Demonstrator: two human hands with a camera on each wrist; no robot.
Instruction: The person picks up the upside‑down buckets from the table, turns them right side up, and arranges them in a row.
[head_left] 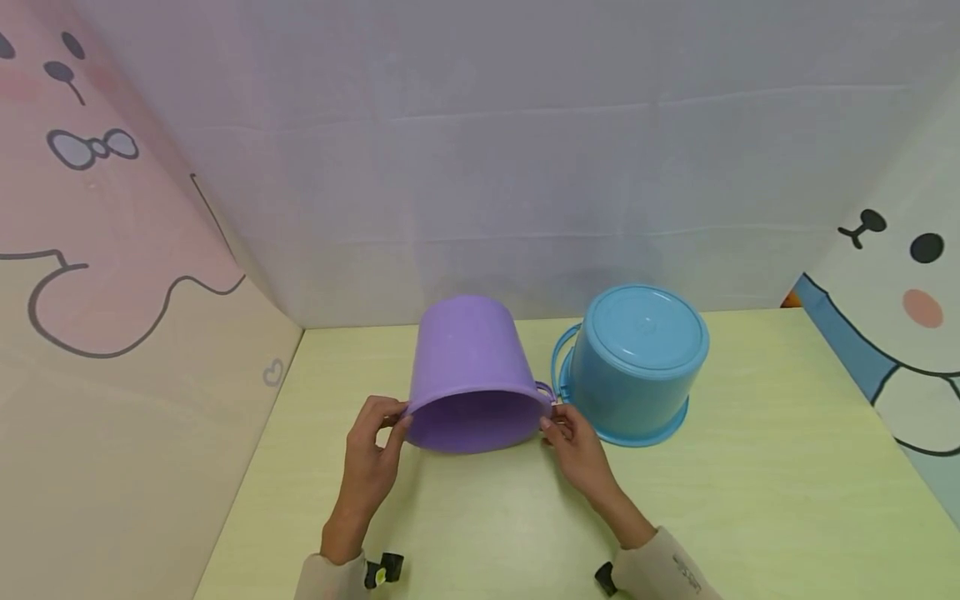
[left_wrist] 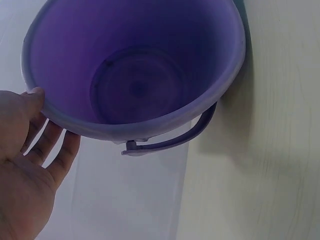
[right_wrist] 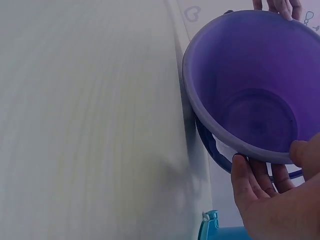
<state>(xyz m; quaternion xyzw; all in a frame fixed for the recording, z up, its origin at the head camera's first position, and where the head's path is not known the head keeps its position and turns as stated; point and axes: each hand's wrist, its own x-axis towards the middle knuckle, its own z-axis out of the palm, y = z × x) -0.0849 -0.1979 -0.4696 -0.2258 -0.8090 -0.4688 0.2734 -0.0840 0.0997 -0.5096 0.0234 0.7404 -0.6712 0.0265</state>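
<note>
Purple bucket tilts, mouth nearest, axis running away, left hand and right hand pinching its rim.

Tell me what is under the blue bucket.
The blue bucket stands upside down, with table showing around its rim. Whatever is beneath it, if anything, is covered, so I cannot see it.

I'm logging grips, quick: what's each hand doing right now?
Left hand: closed, holding the purple bucket by its rim.
Right hand: closed, holding the rim's opposite side.
</note>
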